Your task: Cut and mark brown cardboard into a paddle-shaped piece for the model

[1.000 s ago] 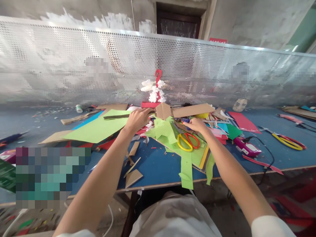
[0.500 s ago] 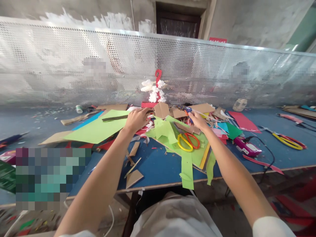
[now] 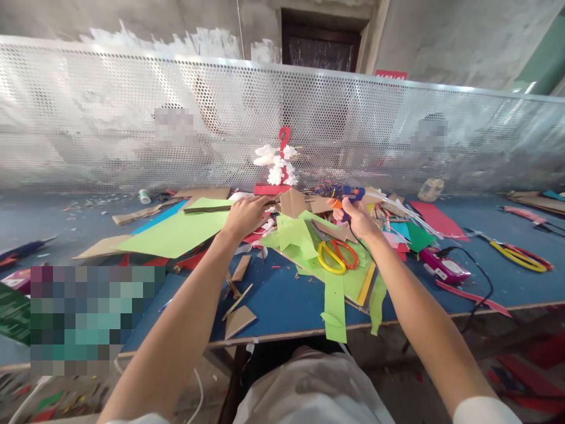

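A blue-topped table (image 3: 282,297) is seen, closed along its far edge by a perforated metal screen (image 3: 132,118), behind which a rough grey wall (image 3: 441,35) and a dark doorway (image 3: 320,47) are visible. The middle of the table is covered with cut paper and card: a large green sheet (image 3: 176,232) is spread towards the left edge, yellow-and-red scissors (image 3: 338,256) are laid on green scraps near the middle, and a red stand with white flowers (image 3: 278,165) is set against the far edge. The left hand (image 3: 245,215) is laid on the pile with its fingers bent at a cardboard piece (image 3: 291,203) (whether the piece is actually pinched cannot be told). The right hand (image 3: 359,217) is closed around a blue glue gun (image 3: 342,191), which is held clear of the pile near the far edge, right of the stand. Half a second ago the right hand was lower, down among the scraps; it has since been raised with the gun, while the left hand has hardly been moved.
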Available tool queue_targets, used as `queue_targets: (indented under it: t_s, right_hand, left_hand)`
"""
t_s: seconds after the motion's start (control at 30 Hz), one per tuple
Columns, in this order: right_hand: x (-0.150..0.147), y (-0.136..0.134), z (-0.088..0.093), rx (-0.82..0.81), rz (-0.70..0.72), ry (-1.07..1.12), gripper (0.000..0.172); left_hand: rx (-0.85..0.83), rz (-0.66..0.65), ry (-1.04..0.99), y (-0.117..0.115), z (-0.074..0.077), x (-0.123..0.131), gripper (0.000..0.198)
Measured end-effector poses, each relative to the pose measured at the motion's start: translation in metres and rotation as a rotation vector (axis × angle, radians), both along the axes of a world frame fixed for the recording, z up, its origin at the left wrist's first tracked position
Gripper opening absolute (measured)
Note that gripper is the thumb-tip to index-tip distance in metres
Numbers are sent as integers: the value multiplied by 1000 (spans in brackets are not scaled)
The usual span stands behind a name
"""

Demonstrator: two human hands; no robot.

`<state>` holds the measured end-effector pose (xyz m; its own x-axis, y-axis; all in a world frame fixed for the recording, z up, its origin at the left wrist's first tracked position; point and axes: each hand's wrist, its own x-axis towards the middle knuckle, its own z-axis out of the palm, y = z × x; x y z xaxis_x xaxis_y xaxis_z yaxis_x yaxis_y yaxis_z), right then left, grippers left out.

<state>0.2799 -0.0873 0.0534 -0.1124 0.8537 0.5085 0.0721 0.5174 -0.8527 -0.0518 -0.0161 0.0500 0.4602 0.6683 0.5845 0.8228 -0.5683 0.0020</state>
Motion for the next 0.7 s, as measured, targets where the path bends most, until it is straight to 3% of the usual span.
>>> queue_targets:
  t_s: [0.3, 0.7]
  right_hand:
    - [1, -16, 5, 341, -402, -375, 48]
    - [0, -16, 5, 404, -537, -458, 36]
  left_hand:
    - [48, 73, 25, 1, 2, 0, 43]
    - [44, 102, 23, 2, -1, 1, 42]
